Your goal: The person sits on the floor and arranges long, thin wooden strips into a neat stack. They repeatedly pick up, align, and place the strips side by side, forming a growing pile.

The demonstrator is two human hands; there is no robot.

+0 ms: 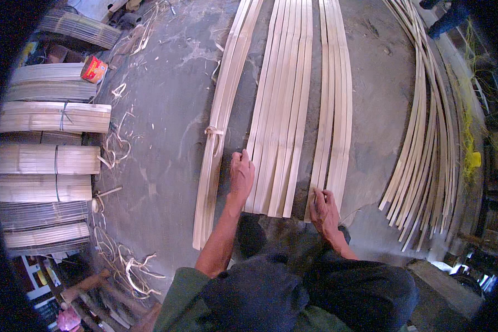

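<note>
Long pale bamboo strips point(279, 110) lie side by side on the floor in front of me, running away from my knees. My left hand point(242, 174) is at their left edge, fingers curled together; whatever they grip is hidden. To the right, a narrower group of bamboo strips point(340, 110) lies apart. My right hand point(325, 210) is closed at its near end, thumb and fingers pinching the left strip. Left of my left hand rests a tied bamboo bundle point(221, 110), bound with a knotted strip.
Loose thin bamboo strips point(420, 166) fan out on the right. Rolled slat bundles point(52, 116) are stacked along the left, with a red tin point(94, 69) near them. Curled shavings point(130, 268) litter the grey floor point(155, 138). Dark-blue cloth point(448, 21) shows at the upper right.
</note>
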